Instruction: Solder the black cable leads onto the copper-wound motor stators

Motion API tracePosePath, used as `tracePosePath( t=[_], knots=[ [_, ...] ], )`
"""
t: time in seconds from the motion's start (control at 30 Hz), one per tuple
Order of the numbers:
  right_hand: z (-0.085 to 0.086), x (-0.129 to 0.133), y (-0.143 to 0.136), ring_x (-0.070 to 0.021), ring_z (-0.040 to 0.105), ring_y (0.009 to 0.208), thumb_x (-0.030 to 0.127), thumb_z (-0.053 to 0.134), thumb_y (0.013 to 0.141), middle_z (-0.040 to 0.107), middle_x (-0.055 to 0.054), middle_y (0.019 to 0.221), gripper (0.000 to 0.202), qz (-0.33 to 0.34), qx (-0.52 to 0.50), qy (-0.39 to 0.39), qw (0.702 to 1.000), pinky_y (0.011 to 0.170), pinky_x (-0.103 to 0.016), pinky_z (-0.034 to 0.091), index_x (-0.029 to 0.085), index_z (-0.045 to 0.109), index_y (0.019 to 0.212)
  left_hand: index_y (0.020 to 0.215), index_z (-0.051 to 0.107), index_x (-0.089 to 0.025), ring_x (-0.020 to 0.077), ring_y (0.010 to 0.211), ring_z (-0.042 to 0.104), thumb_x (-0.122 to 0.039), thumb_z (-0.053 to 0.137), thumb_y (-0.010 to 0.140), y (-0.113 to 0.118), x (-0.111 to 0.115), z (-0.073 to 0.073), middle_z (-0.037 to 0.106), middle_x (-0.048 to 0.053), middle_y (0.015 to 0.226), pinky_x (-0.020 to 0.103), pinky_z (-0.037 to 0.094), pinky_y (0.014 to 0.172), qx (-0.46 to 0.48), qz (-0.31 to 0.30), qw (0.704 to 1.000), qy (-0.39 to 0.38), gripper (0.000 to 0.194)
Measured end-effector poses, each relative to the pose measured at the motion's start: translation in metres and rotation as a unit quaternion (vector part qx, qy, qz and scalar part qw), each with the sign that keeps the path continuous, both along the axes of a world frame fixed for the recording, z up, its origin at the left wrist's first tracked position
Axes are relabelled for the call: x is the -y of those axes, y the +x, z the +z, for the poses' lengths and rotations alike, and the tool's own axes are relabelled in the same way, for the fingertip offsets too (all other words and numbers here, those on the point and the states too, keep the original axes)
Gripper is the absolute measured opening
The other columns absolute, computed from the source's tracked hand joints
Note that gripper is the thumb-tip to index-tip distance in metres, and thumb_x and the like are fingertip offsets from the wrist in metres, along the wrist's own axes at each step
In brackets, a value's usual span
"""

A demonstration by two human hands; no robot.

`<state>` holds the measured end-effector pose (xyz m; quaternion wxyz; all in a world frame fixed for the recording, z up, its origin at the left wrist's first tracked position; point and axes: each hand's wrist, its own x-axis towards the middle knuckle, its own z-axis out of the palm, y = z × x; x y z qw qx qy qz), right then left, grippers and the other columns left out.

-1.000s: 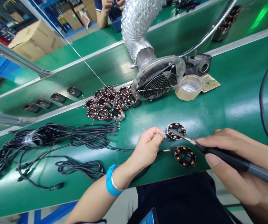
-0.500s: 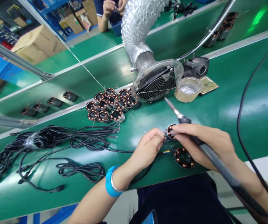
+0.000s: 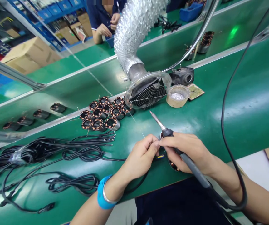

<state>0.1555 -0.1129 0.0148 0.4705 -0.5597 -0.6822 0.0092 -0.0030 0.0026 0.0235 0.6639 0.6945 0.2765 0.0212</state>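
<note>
My right hand [image 3: 188,151] is closed around a soldering iron [image 3: 159,121], its tip pointing up and left over the bench. Beneath that hand, a copper-wound stator [image 3: 162,135] is mostly hidden, and part of a second stator [image 3: 173,165] shows lower down. My left hand [image 3: 140,156], with a blue wristband, pinches at a thin wire beside the first stator; the fingertips of both hands meet there. The black cable [image 3: 118,159] runs under my left hand, and its blue and yellow wires [image 3: 160,156] emerge near the fingers.
Several stators [image 3: 112,123] stand grouped by the bench's back rail. A fume duct [image 3: 134,40] hangs with its fan hood [image 3: 148,93] above the bench, beside a round tub [image 3: 178,96]. Bundled black cables [image 3: 38,150] lie left. Across the bench sits another person [image 3: 101,23].
My right hand has moved in to meet my left fingertips, covering more of both stators. The view has shifted, and the person opposite has parted their hands.
</note>
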Motion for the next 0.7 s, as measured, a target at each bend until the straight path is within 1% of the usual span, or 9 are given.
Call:
tracePosePath(
  t=[0.17,0.3,0.37,0.47,0.5,0.53,0.6,0.67,0.7],
  knots=[
    [0.004,0.001,-0.005,-0.0142,0.07,0.081,0.006,0.052,0.088,0.073,-0.004,0.094,0.033,-0.009,-0.01,-0.02,1.0,0.073,-0.026,0.058,0.021,0.059,0.116,0.079,0.049,-0.019,0.0102,0.061,0.036,-0.049,0.047,0.1,0.002,0.002,-0.008,0.051,-0.003,0.073,0.023,0.029,0.058,0.016,0.013,0.999,-0.036,0.037],
    [0.006,0.001,-0.005,-0.0133,0.07,0.08,0.008,0.054,0.09,0.073,-0.003,0.096,0.03,-0.012,-0.019,-0.03,0.999,0.073,-0.025,0.059,0.021,0.058,0.116,0.081,0.05,-0.019,0.0114,0.064,0.039,-0.049,0.047,0.1,0.003,0.003,-0.005,0.05,-0.003,0.072,0.024,0.032,0.062,0.03,0.018,0.999,-0.034,0.035],
    [0.004,0.001,-0.005,-0.0122,0.07,0.079,0.006,0.054,0.091,0.073,-0.002,0.094,0.029,-0.01,-0.017,-0.022,1.0,0.071,-0.023,0.058,0.021,0.058,0.115,0.081,0.051,-0.02,0.0128,0.069,0.043,-0.046,0.045,0.101,0.002,0.003,0.001,0.051,-0.002,0.073,0.025,0.034,0.065,0.026,0.012,0.999,0.014,0.033],
    [-0.002,-0.001,-0.004,-0.0123,0.07,0.08,0.004,0.056,0.092,0.073,-0.002,0.094,0.028,-0.027,-0.032,0.009,0.999,0.07,-0.022,0.057,0.022,0.059,0.114,0.083,0.055,-0.019,0.0155,0.079,0.048,-0.039,0.047,0.101,0.002,0.0,0.008,0.054,0.001,0.08,0.027,0.037,0.073,0.02,-0.001,0.992,0.122,0.028],
    [-0.004,-0.002,-0.004,-0.0125,0.07,0.08,0.005,0.057,0.093,0.073,-0.002,0.094,0.027,-0.032,-0.043,0.016,0.998,0.069,-0.022,0.057,0.022,0.059,0.113,0.084,0.056,-0.019,0.0157,0.08,0.048,-0.038,0.047,0.101,0.002,-0.001,0.009,0.055,0.001,0.082,0.027,0.038,0.074,0.018,-0.007,0.991,0.131,0.027],
    [-0.006,-0.002,-0.003,-0.0123,0.07,0.078,0.005,0.058,0.093,0.072,-0.002,0.094,0.027,-0.034,-0.054,0.021,0.998,0.068,-0.023,0.058,0.023,0.059,0.113,0.085,0.057,-0.019,0.0152,0.077,0.048,-0.039,0.046,0.101,0.002,-0.002,0.008,0.055,0.002,0.082,0.027,0.038,0.072,0.016,-0.017,0.993,0.112,0.028],
    [-0.01,-0.003,-0.003,-0.012,0.069,0.075,0.006,0.057,0.094,0.072,-0.001,0.093,0.027,-0.025,-0.068,0.021,0.997,0.066,-0.023,0.058,0.023,0.058,0.114,0.085,0.057,-0.018,0.0125,0.067,0.044,-0.046,0.045,0.1,0.004,-0.004,0.004,0.055,0.001,0.078,0.025,0.036,0.063,0.011,-0.034,0.999,0.015,0.034],
    [-0.012,-0.003,-0.003,-0.0128,0.07,0.075,0.005,0.057,0.094,0.072,-0.002,0.093,0.027,-0.016,-0.069,0.017,0.997,0.067,-0.024,0.059,0.023,0.059,0.114,0.082,0.056,-0.017,0.0095,0.056,0.036,-0.052,0.048,0.096,0.007,-0.004,0.0,0.05,-0.003,0.067,0.024,0.029,0.054,0.005,-0.03,0.995,-0.094,0.038],
    [-0.012,-0.003,-0.003,-0.0136,0.07,0.077,0.005,0.057,0.093,0.072,-0.002,0.093,0.027,-0.016,-0.067,0.018,0.997,0.068,-0.025,0.059,0.023,0.059,0.114,0.08,0.055,-0.018,0.0084,0.052,0.032,-0.053,0.052,0.093,0.009,-0.003,-0.002,0.045,-0.005,0.061,0.023,0.026,0.051,0.002,-0.019,0.991,-0.134,0.038]
  ],
)
